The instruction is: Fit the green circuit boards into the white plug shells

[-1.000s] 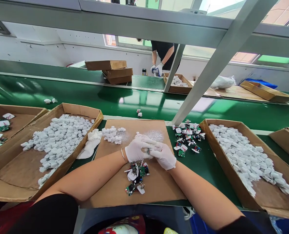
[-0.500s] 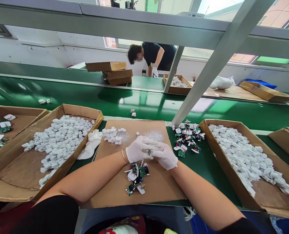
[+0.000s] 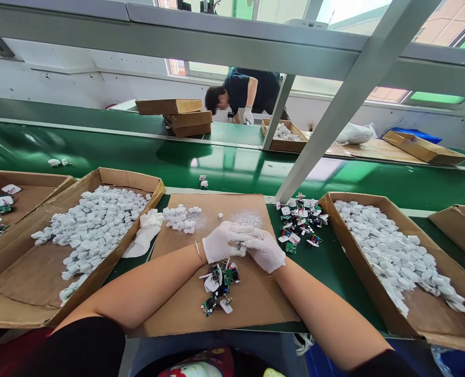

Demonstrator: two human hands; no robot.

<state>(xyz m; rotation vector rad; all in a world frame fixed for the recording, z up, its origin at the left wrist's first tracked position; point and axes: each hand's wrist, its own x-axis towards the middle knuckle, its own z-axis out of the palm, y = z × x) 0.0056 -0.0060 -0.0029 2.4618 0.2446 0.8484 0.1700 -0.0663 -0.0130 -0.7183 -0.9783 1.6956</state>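
Note:
In white gloves, my left hand point(image 3: 221, 242) and my right hand point(image 3: 264, 250) meet over the cardboard sheet point(image 3: 169, 306). Fingers of both are closed around a small electronic part point(image 3: 239, 245), mostly hidden by the gloves, with only a greyish bit showing. Just below my left hand lies a pile of small circuit boards point(image 3: 220, 287) with wires and white tabs. Beyond it, on the sheet's far left, is a heap of small white plastic pieces point(image 3: 179, 219). One loose white piece point(image 3: 220, 215) lies in front of my fingertips.
Cardboard boxes of white pieces stand left point(image 3: 95, 222) and right point(image 3: 397, 251). More wired boards point(image 3: 301, 220) lie right of the sheet. A white glove point(image 3: 142, 235) lies left. A slanted metal post point(image 3: 346, 99) rises ahead beside the green belt point(image 3: 138, 165). A co-worker point(image 3: 252, 89) bends beyond.
The white pieces on the green belt have moved left. The co-worker's upper body has shifted a little. My hands stay together in almost the same place.

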